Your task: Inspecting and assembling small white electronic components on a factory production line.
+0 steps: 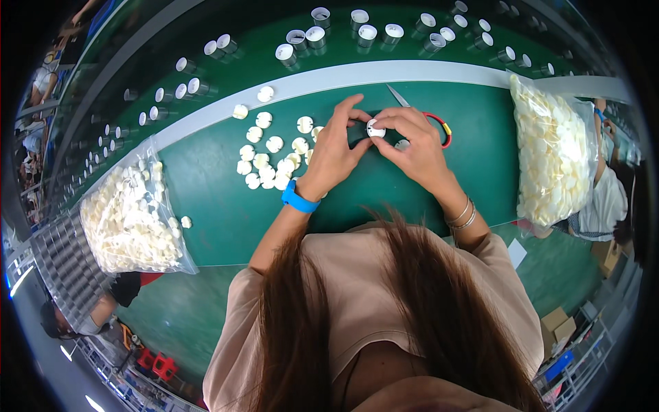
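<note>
in the head view, the person's two hands are close together above the green desk [220, 220]. the right hand [422, 144] is gripping a small round white piece [375, 128] between the thumb and the bent fingers, and dark marks or slots can be seen on its face. so this piece is held over the desk, in the space between both hands. the left hand [335, 143] is curved around from the other side, with fingers parted and the thumb tip just beside the piece; i cannot tell if it also presses on it. a blue wristband [299, 198] is on the left wrist, and thin bracelets [465, 214] are on the right one.

beside the left hand, many loose cream pieces [261, 161] lie scattered on the desk, some of them touching. two others are farther up, at the pale strip [206, 122] along the far edge. near the right hand lie the scissors [447, 130] with red and yellow handle, the pointed blade showing beyond the fingers; the middle is hidden by the hand. a clear bag [130, 220] full of small cream pieces is at the left end, and another bag [552, 154] with cream pieces is at the right end. beyond the strip, short metal cups [367, 36] stand on a dark green surface [254, 69].
</note>
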`<state>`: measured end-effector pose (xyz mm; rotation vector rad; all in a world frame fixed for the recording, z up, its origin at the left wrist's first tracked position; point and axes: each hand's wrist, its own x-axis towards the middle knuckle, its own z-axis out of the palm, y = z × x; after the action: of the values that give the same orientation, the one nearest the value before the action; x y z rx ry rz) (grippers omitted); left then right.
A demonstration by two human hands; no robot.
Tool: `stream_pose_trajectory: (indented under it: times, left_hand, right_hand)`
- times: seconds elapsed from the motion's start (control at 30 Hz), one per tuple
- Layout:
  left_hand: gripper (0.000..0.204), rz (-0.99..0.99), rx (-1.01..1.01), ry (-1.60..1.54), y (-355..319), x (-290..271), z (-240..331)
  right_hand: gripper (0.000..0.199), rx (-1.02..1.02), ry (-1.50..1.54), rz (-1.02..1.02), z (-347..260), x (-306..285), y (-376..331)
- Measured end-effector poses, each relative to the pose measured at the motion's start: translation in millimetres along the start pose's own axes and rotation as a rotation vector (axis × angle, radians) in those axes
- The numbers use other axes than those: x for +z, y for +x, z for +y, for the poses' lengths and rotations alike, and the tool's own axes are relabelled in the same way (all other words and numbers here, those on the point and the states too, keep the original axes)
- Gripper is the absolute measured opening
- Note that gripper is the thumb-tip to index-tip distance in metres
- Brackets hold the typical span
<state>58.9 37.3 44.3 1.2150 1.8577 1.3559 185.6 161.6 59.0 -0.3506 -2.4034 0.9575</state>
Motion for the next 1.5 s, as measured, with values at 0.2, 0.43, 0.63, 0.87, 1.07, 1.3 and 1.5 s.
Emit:
stream_pose_trajectory:
  times: [0.2,0.43,0.63,0.87,1.07,1.3,1.5]
  left_hand:
    - [0.070,-0.017,0.040,-0.007,1,-1,-5]
    - [0.067,-0.030,0.043,-0.034,-1,2,-4]
    - [0.068,-0.033,0.042,0.010,-1,2,-2]
    - [0.067,-0.023,0.077,0.025,-1,2,-5]
    - [0.062,-0.024,0.083,-0.002,-2,1,-8]
    - [0.040,-0.011,0.178,0.086,-3,-11,2]
    - [0.037,0.606,0.100,0.391,37,-124,-41]
  right_hand:
    - [0.020,-0.098,-0.106,-0.066,5,-2,-5]
    - [0.020,-0.224,-0.211,-0.083,10,-9,-2]
    - [0.016,-0.176,-0.148,-0.060,15,-7,-5]
    - [0.013,-0.106,-0.247,-0.096,0,-11,-1]
    - [0.016,-0.029,-0.370,-0.152,-19,-15,1]
    - [0.013,0.136,-0.171,-0.018,-28,-30,13]
    - [0.014,0.245,-0.164,0.030,-4,-45,-9]
